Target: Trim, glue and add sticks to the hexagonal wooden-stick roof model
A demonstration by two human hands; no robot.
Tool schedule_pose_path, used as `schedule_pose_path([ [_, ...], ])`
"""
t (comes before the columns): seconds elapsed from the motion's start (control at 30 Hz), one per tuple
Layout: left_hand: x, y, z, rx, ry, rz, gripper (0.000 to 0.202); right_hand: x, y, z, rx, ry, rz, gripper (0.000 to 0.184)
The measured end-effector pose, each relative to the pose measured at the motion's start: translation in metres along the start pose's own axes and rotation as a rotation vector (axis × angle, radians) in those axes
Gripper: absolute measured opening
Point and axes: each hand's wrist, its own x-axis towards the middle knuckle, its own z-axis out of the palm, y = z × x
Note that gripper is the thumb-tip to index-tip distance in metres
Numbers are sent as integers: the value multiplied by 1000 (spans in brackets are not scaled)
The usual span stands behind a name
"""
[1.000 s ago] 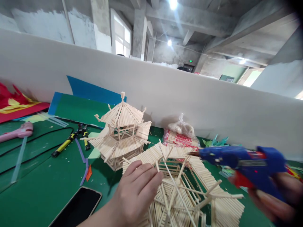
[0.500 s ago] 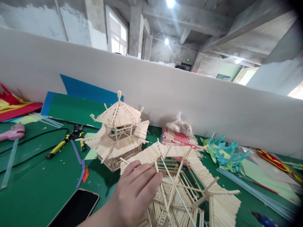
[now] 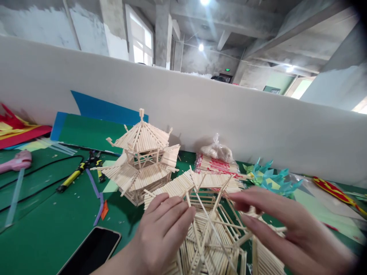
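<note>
A wide roof frame of thin wooden sticks (image 3: 212, 214) lies on the green table in front of me. My left hand (image 3: 163, 233) rests on its left edge with the fingers laid flat and together, pressing on the sticks. My right hand (image 3: 283, 225) reaches in from the right over the frame, fingers stretched out and apart, holding nothing I can see. Behind the frame stands a finished small pavilion of sticks (image 3: 142, 158).
A black phone (image 3: 91, 250) lies at the near left. Yellow-handled pliers (image 3: 77, 173), black cable and a pink tool (image 3: 15, 162) sit further left. A bag of sticks (image 3: 218, 162) and teal paper shapes (image 3: 269, 177) lie by the white partition (image 3: 258, 126).
My right hand held a blue glue gun a second ago, dropped out of view, and has now come back with nothing in it over the frame. My left hand stayed in place.
</note>
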Motion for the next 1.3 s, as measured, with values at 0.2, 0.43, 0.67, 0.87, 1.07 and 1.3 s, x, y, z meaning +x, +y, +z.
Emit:
schedule_pose_path([
  [0.2, 2, -1, -3, 25, -53, 21, 26, 77, -15, 32, 189, -181, -10, 28],
  [0.43, -1, -2, -1, 0, -38, 19, 28, 92, -14, 42, 304, -300, 76, 25],
  [0.67, 2, -2, -3, 27, -35, 21, 27, 91, -15, 42, 394, -308, 105, 25],
  [0.87, 2, -2, -5, 51, -40, 29, 27, 90, -15, 42, 386, -309, 106, 26],
  [1.07, 2, -2, -4, 39, -33, 18, 28, 92, -18, 40, 344, -318, 79, 26],
  [1.3, 3, -3, -5, 80, -33, 48, 26, 93, -19, 40, 348, -323, 70, 27],
])
